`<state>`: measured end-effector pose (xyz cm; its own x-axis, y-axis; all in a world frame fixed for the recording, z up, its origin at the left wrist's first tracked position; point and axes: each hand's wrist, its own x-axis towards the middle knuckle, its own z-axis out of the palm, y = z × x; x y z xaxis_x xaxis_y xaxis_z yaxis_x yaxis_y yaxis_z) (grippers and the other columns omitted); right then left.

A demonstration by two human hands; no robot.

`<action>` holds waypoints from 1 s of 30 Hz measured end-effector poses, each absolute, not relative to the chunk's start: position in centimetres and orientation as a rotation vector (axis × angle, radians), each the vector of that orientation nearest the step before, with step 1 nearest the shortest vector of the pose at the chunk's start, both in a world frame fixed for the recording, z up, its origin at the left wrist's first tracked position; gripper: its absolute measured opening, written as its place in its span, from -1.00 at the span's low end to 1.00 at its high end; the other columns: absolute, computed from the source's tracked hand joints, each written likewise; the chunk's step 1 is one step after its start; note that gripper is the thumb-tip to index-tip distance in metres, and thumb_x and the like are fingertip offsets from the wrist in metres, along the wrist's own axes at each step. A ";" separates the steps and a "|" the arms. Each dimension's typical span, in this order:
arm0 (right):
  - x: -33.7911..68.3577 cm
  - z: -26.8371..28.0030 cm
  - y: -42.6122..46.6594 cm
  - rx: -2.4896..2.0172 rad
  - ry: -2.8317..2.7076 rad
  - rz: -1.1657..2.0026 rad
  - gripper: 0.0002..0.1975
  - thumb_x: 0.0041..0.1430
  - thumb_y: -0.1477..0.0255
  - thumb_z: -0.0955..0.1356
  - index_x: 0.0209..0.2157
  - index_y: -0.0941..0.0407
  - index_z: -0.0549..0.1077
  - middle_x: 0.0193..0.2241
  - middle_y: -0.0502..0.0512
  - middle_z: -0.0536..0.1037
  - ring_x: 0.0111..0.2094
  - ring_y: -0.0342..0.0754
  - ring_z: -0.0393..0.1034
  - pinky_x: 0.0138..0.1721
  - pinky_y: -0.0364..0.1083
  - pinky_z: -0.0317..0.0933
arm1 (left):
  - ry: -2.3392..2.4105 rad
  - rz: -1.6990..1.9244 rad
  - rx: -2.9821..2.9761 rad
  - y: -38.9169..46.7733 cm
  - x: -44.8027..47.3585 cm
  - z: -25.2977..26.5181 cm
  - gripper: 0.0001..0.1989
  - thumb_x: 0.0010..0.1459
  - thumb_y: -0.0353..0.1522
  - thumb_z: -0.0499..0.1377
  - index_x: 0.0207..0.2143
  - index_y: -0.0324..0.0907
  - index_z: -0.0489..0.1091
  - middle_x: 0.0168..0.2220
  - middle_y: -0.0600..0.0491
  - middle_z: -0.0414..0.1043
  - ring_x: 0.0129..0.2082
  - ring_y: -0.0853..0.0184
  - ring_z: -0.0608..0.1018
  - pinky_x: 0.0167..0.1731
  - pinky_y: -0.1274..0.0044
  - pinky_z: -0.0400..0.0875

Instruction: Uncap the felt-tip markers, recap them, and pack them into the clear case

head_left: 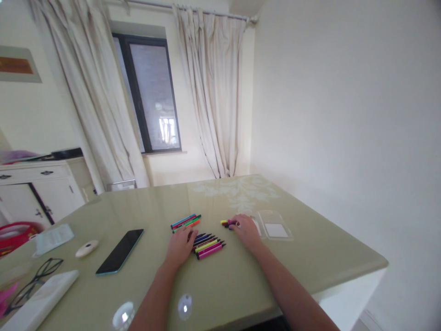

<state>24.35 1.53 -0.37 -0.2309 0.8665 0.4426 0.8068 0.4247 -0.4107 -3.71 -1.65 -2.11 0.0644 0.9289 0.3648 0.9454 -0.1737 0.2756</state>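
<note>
Uncapped felt-tip markers (210, 250), pink, yellow-green and dark ones, lie side by side on the table with their tips to the right. My left hand (179, 246) rests at their left ends, thumb apart from the fingers, with nothing visible in its grasp. Just beyond it lies a second group of markers (186, 219) in blue, red, green and orange. My right hand (245, 230) has its thumb and fingers pinched at a small cluster of marker caps (225, 223), yellow, dark and purple. Its fingers partly hide the cluster.
An opened clear plastic case (287, 230) with a white insert lies right of my right hand. On the left are a phone (120, 252), a round white object (87, 248), eyeglasses (48, 267), a long white box (44, 301) and a face mask (54, 239). A wall borders the table's right.
</note>
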 end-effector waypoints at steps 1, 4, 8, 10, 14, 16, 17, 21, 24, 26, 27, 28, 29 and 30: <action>24.1 -0.4 1.4 -1.391 -2.119 0.119 -0.91 0.28 0.45 0.40 -0.23 0.06 0.60 -0.22 0.05 0.64 -0.11 0.00 0.47 -0.06 -0.08 0.20 | -1.992 -0.739 -2.269 -1.6 -3.7 -2.1 -0.64 0.40 -0.18 -0.02 -0.28 -0.08 0.51 -0.20 0.02 0.56 -0.13 0.23 0.56 -0.04 0.43 0.40; 23.6 -0.4 1.3 -1.372 -2.234 0.066 -0.93 0.27 0.42 0.42 -0.24 0.05 0.60 -0.19 0.05 0.63 -0.08 0.01 0.44 -0.05 -0.06 0.16 | -2.050 -0.786 -2.179 -1.3 -4.1 -2.2 -0.63 0.40 -0.19 -0.04 -0.22 -0.08 0.52 -0.15 -0.02 0.55 -0.07 0.20 0.55 -0.02 0.41 0.40; 23.0 -0.4 1.3 -1.385 -2.278 -0.017 -0.91 0.30 0.39 0.40 -0.23 0.05 0.60 -0.17 0.07 0.60 -0.05 0.02 0.39 -0.04 -0.05 0.14 | -2.237 -0.824 -1.928 -1.2 -5.1 -2.1 -0.64 0.38 -0.24 -0.05 -0.02 -0.13 0.50 -0.02 -0.13 0.51 0.00 0.09 0.51 -0.02 0.33 0.40; 22.6 -0.4 1.3 -1.380 -2.304 -0.051 -0.89 0.32 0.39 0.39 -0.21 0.05 0.60 -0.17 0.07 0.59 -0.06 0.02 0.39 -0.03 -0.05 0.13 | -2.309 -0.813 -1.858 -1.3 -5.3 -2.1 -0.65 0.36 -0.23 -0.01 0.00 -0.14 0.50 -0.01 -0.14 0.50 -0.01 0.06 0.51 -0.03 0.30 0.40; 21.7 -0.7 1.7 -1.349 -2.394 -0.147 -0.87 0.35 0.38 0.38 -0.20 0.06 0.60 -0.19 0.08 0.59 -0.07 0.01 0.39 -0.03 -0.04 0.13 | -2.378 -0.796 -1.839 -1.5 -5.4 -2.2 -0.73 0.30 -0.21 0.10 -0.13 -0.09 0.54 -0.07 -0.07 0.54 -0.06 0.05 0.51 -0.07 0.31 0.41; 21.2 -1.0 2.0 -1.330 -2.430 -0.204 -0.86 0.36 0.40 0.36 -0.20 0.06 0.60 -0.20 0.09 0.60 -0.06 0.02 0.40 -0.03 -0.03 0.13 | -2.396 -0.807 -1.835 -1.6 -5.5 -2.1 -0.77 0.28 -0.24 0.13 -0.18 -0.09 0.55 -0.10 -0.05 0.55 -0.08 0.05 0.52 -0.10 0.31 0.41; 21.0 -1.1 2.2 -1.325 -2.434 -0.233 -0.86 0.37 0.42 0.35 -0.20 0.07 0.59 -0.20 0.10 0.60 -0.06 0.03 0.40 -0.03 -0.03 0.13 | -2.397 -0.817 -1.839 -1.6 -5.5 -2.1 -0.79 0.27 -0.25 0.14 -0.21 -0.09 0.55 -0.12 -0.05 0.56 -0.09 0.05 0.52 -0.11 0.31 0.41; 20.7 -1.3 2.3 -1.304 -2.340 -0.308 -0.83 0.39 0.46 0.32 -0.11 0.06 0.57 -0.16 0.12 0.61 -0.05 0.05 0.41 -0.02 0.00 0.16 | -2.314 -0.906 -1.925 -1.7 -5.3 -1.4 -0.81 0.28 -0.26 0.14 -0.26 -0.08 0.55 -0.12 -0.04 0.57 -0.09 0.04 0.52 -0.10 0.28 0.39; 20.7 -1.2 1.5 -1.198 -2.216 -0.284 -0.71 0.40 0.37 0.33 0.10 0.06 0.48 -0.08 0.15 0.60 -0.05 0.05 0.43 -0.02 -0.01 0.19 | -2.152 -1.004 -2.075 -1.7 -4.1 -1.0 -0.80 0.31 -0.23 0.12 -0.20 -0.04 0.53 -0.07 0.02 0.56 -0.02 0.09 0.50 0.02 0.27 0.35; 20.6 -1.2 1.0 -1.104 -2.171 -0.255 -0.65 0.41 0.32 0.33 0.17 0.06 0.43 -0.07 0.16 0.60 -0.08 0.03 0.45 -0.04 -0.03 0.22 | -2.010 -1.125 -2.215 -1.8 -2.9 -0.9 -0.80 0.31 -0.22 0.12 -0.20 -0.04 0.52 -0.09 0.04 0.57 0.00 0.13 0.49 0.09 0.28 0.31; 20.7 -1.2 0.8 -1.067 -2.166 -0.244 -0.68 0.41 0.32 0.33 0.13 0.06 0.46 -0.10 0.14 0.61 -0.10 0.02 0.46 -0.06 -0.04 0.23 | -1.937 -1.210 -2.283 -1.9 -2.4 -0.9 -0.80 0.31 -0.22 0.11 -0.20 -0.05 0.51 -0.10 0.03 0.57 0.00 0.14 0.50 0.10 0.28 0.30; 20.7 -1.3 0.7 -1.038 -2.169 -0.237 -0.74 0.41 0.33 0.33 0.06 0.05 0.50 -0.15 0.12 0.62 -0.13 0.01 0.47 -0.08 -0.05 0.23 | -1.870 -1.299 -2.341 -2.0 -1.8 -0.9 -0.78 0.32 -0.22 0.09 -0.20 -0.07 0.50 -0.12 0.01 0.57 -0.02 0.14 0.51 0.09 0.28 0.31; 20.8 -1.4 0.7 -1.012 -2.179 -0.233 -0.80 0.41 0.35 0.33 -0.02 0.04 0.54 -0.20 0.10 0.63 -0.16 0.00 0.47 -0.10 -0.06 0.24 | -1.812 -1.379 -2.391 -2.1 -1.4 -1.0 -0.76 0.33 -0.21 0.07 -0.20 -0.09 0.49 -0.14 -0.01 0.57 -0.05 0.15 0.52 0.06 0.29 0.34; 20.9 -1.5 0.7 -0.986 -2.191 -0.233 -0.84 0.40 0.36 0.34 -0.09 0.04 0.56 -0.23 0.09 0.63 -0.18 -0.01 0.47 -0.11 -0.07 0.24 | -1.769 -1.440 -2.435 -2.2 -1.0 -1.0 -0.73 0.34 -0.20 0.05 -0.19 -0.10 0.49 -0.16 -0.02 0.57 -0.10 0.16 0.54 0.01 0.31 0.37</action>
<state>20.87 0.69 -1.47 -0.4552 0.5835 0.6725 0.7117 0.6924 -0.1189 -1.01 -2.22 -1.00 0.0741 0.8502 0.5212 0.6832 -0.4240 0.5945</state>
